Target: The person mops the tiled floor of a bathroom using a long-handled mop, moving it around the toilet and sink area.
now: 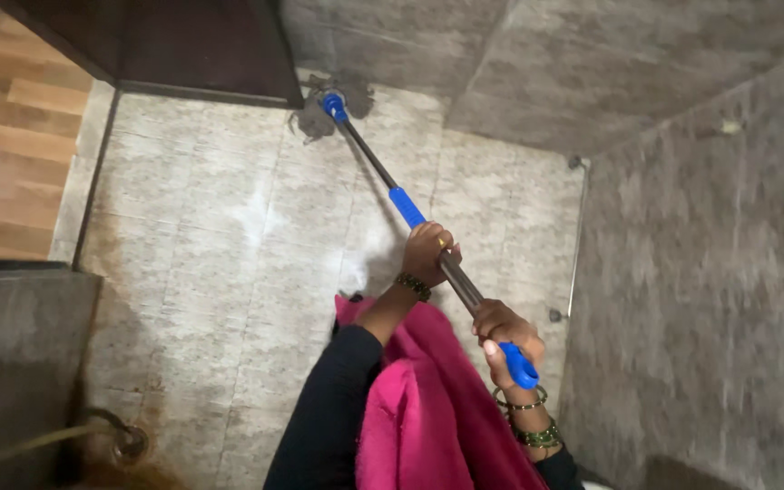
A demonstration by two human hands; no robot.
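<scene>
Fingers (428, 249) around mop handle (407, 209)

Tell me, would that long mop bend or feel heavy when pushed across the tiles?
The mop probably stays stiff: its pole runs straight between both hands. It seems fairly light, being thin. The head looks soft and may drag on the wet-looking floor.

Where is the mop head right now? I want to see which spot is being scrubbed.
In the head view the mop head lies on the tiled floor at top centre, beside the dark door.
</scene>
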